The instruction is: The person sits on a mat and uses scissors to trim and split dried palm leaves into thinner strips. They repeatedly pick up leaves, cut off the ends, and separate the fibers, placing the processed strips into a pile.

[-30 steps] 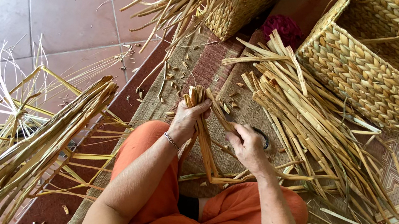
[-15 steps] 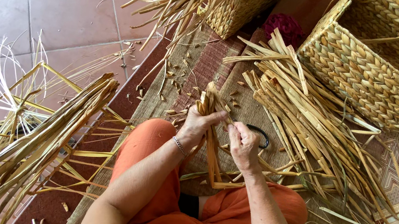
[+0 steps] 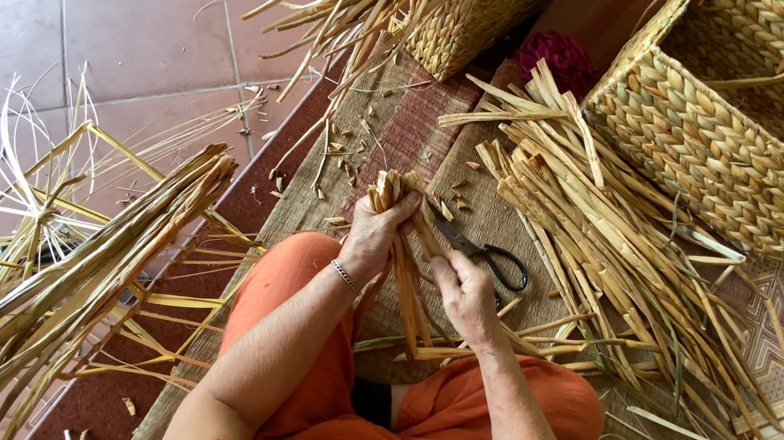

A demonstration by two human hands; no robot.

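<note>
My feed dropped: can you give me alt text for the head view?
Seated person's left hand grips a bundle of dried straw strips while the right hand steadies it; scissors lie on the mat, woven basket beyond.

Bundle of tan dried strips [image 3: 405, 252], upright over lap

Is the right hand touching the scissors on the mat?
Apart. The head view shows the right hand gripping the straw bundle, with a strip of mat visible between its knuckles and the scissors.
</note>
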